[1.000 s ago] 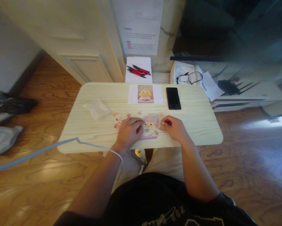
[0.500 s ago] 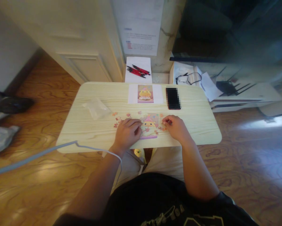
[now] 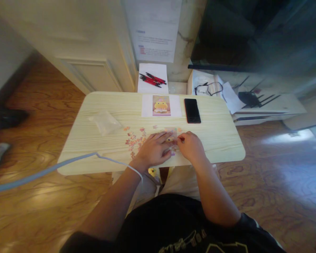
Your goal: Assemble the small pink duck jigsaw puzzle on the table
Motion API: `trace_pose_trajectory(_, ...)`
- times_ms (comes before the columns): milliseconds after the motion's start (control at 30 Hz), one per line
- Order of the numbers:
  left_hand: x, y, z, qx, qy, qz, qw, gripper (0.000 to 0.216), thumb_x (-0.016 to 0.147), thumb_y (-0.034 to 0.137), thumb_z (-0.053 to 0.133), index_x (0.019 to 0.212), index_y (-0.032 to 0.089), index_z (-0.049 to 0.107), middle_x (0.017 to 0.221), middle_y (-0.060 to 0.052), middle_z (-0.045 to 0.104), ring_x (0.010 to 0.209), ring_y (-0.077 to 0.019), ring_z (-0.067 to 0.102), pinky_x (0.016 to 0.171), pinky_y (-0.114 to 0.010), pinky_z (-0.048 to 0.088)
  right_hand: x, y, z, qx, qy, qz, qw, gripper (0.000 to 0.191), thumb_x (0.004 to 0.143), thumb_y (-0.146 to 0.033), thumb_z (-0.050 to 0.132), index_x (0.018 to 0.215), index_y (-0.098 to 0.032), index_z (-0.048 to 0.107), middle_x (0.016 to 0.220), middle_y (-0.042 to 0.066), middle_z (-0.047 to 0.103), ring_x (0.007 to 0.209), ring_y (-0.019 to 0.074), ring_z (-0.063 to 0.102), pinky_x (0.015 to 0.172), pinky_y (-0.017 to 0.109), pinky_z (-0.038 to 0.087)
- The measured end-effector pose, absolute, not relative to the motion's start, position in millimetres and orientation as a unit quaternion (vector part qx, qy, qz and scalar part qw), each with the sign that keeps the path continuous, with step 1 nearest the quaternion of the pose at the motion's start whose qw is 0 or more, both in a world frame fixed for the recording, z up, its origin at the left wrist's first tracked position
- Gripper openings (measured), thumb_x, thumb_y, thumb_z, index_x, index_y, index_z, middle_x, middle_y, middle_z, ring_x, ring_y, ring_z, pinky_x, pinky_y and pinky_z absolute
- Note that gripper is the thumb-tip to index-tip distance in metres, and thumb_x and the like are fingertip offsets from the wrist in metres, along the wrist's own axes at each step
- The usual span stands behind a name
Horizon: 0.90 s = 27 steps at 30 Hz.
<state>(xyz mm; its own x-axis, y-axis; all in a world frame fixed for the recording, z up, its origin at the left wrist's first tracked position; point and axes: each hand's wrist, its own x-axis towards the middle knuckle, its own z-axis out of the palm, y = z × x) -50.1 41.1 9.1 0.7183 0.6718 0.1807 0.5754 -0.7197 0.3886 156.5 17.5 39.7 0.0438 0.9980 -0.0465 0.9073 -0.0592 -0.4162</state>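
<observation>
A small jigsaw puzzle with a yellow cartoon figure lies near the front edge of the pale wooden table. My left hand lies flat over the puzzle's left half, fingers stretched out across it. My right hand is at the puzzle's right edge, fingers curled in a pinch on a small reddish puzzle piece. Loose pink and orange pieces are scattered on the table to the left of my left hand. Most of the puzzle is hidden under my hands.
A reference picture on white paper lies at the table's back, a black phone beside it. A clear plastic bag sits at the left. Red and black pens rest on paper behind. A pale cable crosses the front-left corner.
My left hand has slid right and now covers the puzzle with flattened fingers. My right hand moved slightly left toward it. The camera shifted a little, uncovering more loose pieces on the left.
</observation>
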Motion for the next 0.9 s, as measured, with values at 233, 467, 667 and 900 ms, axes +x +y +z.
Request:
trace_pose_trajectory(233, -48, 45, 12, 0.914, 0.339, 0.139, 0.173, 0.047, 0.092, 0.042, 0.062, 0.138, 0.034, 0.067, 0.159, -0.002, 0.054, 0.146, -0.0362, 0.047, 0.113, -0.059, 0.04, 143, 21, 43, -0.75, -0.628, 0.173, 0.117, 0.025, 0.098, -0.033, 0.06, 0.095, -0.02, 0.08, 0.1, 0.014, 0.076, 0.092, 0.0273, 0.07, 0.081, 0.036, 0.049)
trace_pose_trajectory(467, -46, 47, 17, 0.911, 0.333, 0.148, 0.19, 0.043, 0.089, 0.043, 0.065, 0.13, 0.035, 0.071, 0.154, 0.0, 0.059, 0.142, -0.0358, 0.05, 0.112, -0.058, 0.041, 140, 30, 45, -0.761, -0.614, 0.188, 0.094, 0.024, 0.097, -0.032, 0.058, 0.091, -0.019, 0.078, 0.095, 0.015, 0.077, 0.089, 0.0269, 0.07, 0.08, 0.036, 0.05)
trace_pose_trajectory(667, -45, 46, 21, 0.912, 0.332, 0.155, 0.185, 0.037, 0.087, 0.044, 0.068, 0.122, 0.034, 0.074, 0.149, -0.001, 0.063, 0.14, -0.0338, 0.05, 0.111, -0.055, 0.042, 135, 29, 47, -0.771, -0.619, 0.138, 0.062, 0.026, 0.097, -0.035, 0.06, 0.09, -0.018, 0.078, 0.096, 0.019, 0.077, 0.094, 0.0309, 0.071, 0.082, 0.039, 0.051)
trace_pose_trajectory(900, -43, 50, 25, 0.914, 0.319, 0.155, 0.196, 0.039, 0.083, 0.044, 0.072, 0.12, 0.033, 0.074, 0.144, -0.004, 0.065, 0.133, -0.0351, 0.053, 0.107, -0.053, 0.043, 135, 36, 43, -0.784, -0.597, 0.162, 0.054, 0.032, 0.098, -0.041, 0.058, 0.088, -0.018, 0.078, 0.092, 0.019, 0.077, 0.094, 0.0312, 0.072, 0.083, 0.039, 0.051)
